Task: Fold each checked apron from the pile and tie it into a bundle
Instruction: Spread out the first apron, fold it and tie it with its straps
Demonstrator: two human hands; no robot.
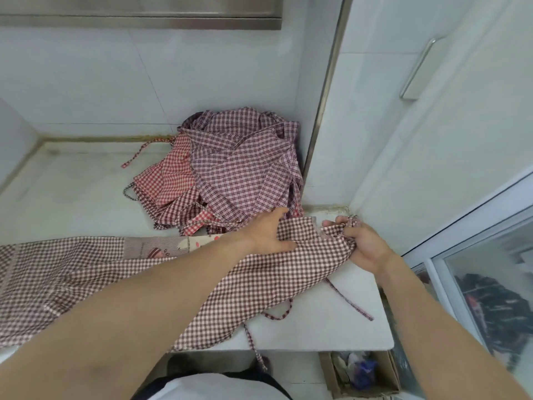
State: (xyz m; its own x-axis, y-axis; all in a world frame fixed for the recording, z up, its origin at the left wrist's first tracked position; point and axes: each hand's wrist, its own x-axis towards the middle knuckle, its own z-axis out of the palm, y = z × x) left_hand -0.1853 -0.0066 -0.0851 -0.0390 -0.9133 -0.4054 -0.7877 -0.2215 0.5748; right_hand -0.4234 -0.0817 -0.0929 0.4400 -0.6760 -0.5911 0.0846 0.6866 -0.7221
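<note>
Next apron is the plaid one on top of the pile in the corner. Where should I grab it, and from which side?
Take the plaid apron by its near, left-facing edge, coming from the open counter side. Walls close off the back and right, and its straps dangle tangled at the front, so a grip on flat cloth should likely lift cleaner than pulling a strap.

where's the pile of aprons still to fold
In the head view the pile of aprons sits at the back of the counter, in the corner by the wall, just beyond the left hand.
</note>
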